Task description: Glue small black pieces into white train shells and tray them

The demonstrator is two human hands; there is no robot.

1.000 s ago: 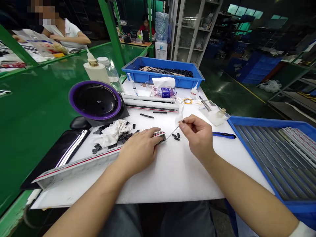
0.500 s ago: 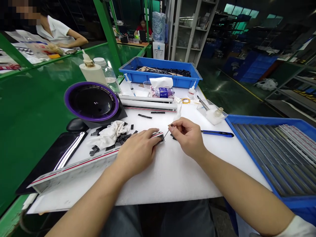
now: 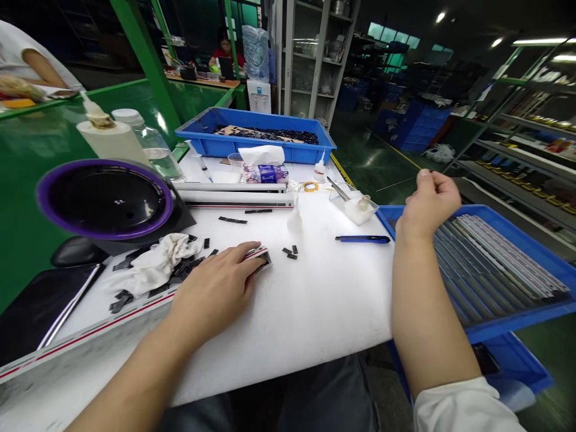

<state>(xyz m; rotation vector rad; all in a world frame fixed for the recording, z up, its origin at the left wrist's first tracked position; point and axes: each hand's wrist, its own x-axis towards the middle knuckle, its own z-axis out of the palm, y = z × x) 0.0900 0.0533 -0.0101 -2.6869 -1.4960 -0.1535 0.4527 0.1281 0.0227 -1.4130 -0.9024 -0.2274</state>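
Observation:
My left hand (image 3: pixel 215 288) lies flat on the end of a long white profile strip with a red line (image 3: pixel 112 321), pressing it onto the white table top (image 3: pixel 315 300). Its fingers are stretched out. My right hand (image 3: pixel 427 201) is raised above the blue tray at the right, fingers pinched together; a tiny dark bit shows at the fingertips, too small to name. A few small black pieces (image 3: pixel 289 252) lie just right of the strip's end. A white rag (image 3: pixel 155 261) and more black pieces lie to the left of my left hand.
A blue tray of long strips (image 3: pixel 495 264) stands right. A purple-rimmed black dish (image 3: pixel 105 198), a second white strip (image 3: pixel 234 197), a blue knife (image 3: pixel 362 239), glue bottles, a tissue pack (image 3: pixel 263 165) and a far blue bin (image 3: pixel 256 135) surround the work area. Another person's arm shows far left.
My right hand has lifted away from the strip's end and swung right, up over the blue tray. The camera has turned right. My left hand stays on the strip.

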